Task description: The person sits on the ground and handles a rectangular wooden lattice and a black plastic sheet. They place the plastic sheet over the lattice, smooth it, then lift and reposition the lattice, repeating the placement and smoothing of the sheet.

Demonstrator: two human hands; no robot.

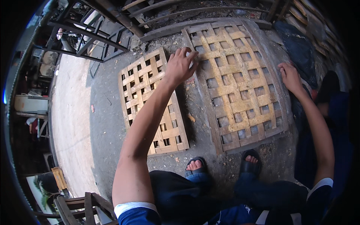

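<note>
A large woven lattice panel [243,90] of yellowish wooden strips in a worn wooden frame lies on the ground in front of me. My left hand [181,64] is beside its upper left edge, fingers bent, thumb and forefinger apart, nothing visible between them. By the panel's right edge, my right hand [291,77] has loosely curled fingers and shows nothing held. Whether either hand touches the frame is unclear. Under my left forearm a smaller lattice panel [175,132] of paler wood lies to the left, partly hidden by that arm.
Dark metal frames [84,35] stand at the far left. A wooden rail [165,30] runs behind the panels. Dark plastic sheeting [296,45] lies at the far right. A wooden stool-like piece [84,208] is at the lower left. My sandalled feet [195,165] are near the panels.
</note>
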